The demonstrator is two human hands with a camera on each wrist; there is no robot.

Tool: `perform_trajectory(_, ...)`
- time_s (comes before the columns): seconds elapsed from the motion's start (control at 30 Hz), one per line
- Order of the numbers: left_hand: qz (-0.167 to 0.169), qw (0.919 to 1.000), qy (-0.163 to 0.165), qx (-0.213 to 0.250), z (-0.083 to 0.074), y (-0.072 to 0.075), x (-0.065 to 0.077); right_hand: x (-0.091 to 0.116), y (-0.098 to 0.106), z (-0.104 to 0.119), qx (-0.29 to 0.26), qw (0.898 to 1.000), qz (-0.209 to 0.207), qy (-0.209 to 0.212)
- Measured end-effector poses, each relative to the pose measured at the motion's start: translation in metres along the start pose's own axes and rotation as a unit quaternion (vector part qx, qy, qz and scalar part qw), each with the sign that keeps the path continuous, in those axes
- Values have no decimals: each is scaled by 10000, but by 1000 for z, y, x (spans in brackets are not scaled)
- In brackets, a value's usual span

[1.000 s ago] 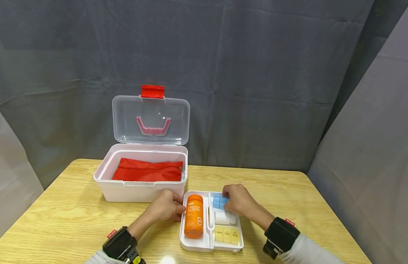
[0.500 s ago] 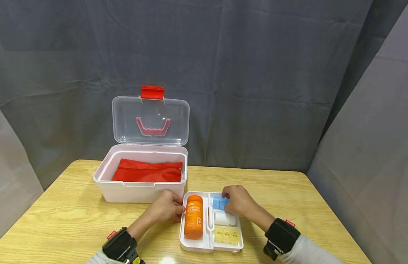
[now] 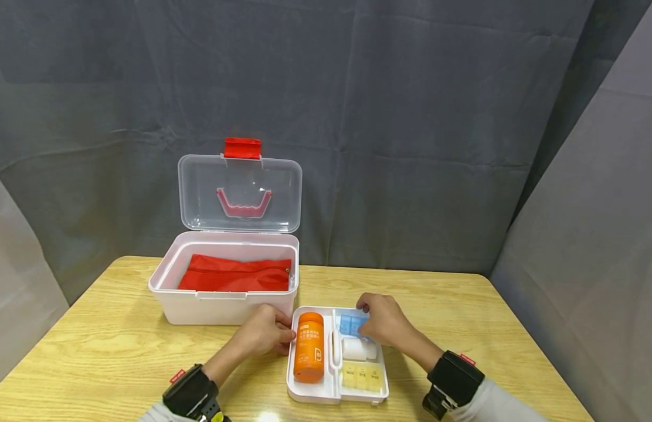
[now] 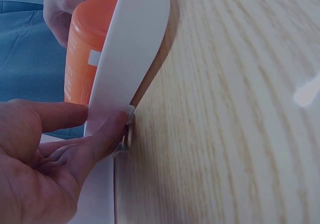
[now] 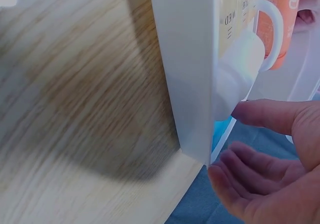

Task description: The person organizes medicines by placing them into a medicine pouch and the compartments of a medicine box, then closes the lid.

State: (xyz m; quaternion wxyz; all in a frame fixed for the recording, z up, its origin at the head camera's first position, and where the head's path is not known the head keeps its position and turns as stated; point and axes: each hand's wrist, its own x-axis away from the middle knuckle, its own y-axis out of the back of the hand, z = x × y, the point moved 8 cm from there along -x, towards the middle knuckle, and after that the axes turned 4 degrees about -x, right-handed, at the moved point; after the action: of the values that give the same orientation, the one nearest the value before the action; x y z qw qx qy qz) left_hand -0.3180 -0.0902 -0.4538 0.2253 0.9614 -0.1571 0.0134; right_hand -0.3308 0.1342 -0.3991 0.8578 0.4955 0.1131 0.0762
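Observation:
A white tray (image 3: 313,394) with a central handle (image 3: 335,349) lies on the table. My left hand (image 3: 265,331) grips its left rim; in the left wrist view the fingertips (image 4: 117,121) meet the side wall. An orange bottle (image 3: 309,349) fills the left compartment. On the right lie a blue pill box (image 3: 351,324), a small white bottle (image 3: 356,349) and a yellow pill box (image 3: 362,375) with day lettering. My right hand (image 3: 384,319) hovers at the far right corner, by the blue pill box. The right wrist view shows its thumb (image 5: 260,115) and fingers apart, holding nothing.
Behind on the left stands a white box (image 3: 226,308) with its clear lid (image 3: 241,176) raised and a red pouch (image 3: 236,273) inside. The box sits close to the tray's far left corner. Grey cloth (image 3: 410,135) hangs behind the wooden table (image 3: 94,351).
My right hand has shifted slightly right and away from the blue pill box, showing more of it. The left hand and the tray have stayed in place.

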Motion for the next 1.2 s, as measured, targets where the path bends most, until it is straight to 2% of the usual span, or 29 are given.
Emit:
perform_trajectory(0.27,-15,10000,17,-94,0,0,-1,7,2,-18,-317,9987,-92,-391)
perform_trajectory(0.5,-67,9999,2,-130,-1,1,1,19,-8,-34,-956,9908,387,-875)
perform_trajectory(0.9,-37,9999,-13,-132,-2,0,0,29,-11,-35,-1479,9804,489,-1207)
perform_trajectory(1.2,-94,9997,-84,-223,-6,0,2,34,-13,-40,-1918,9713,343,-1366)
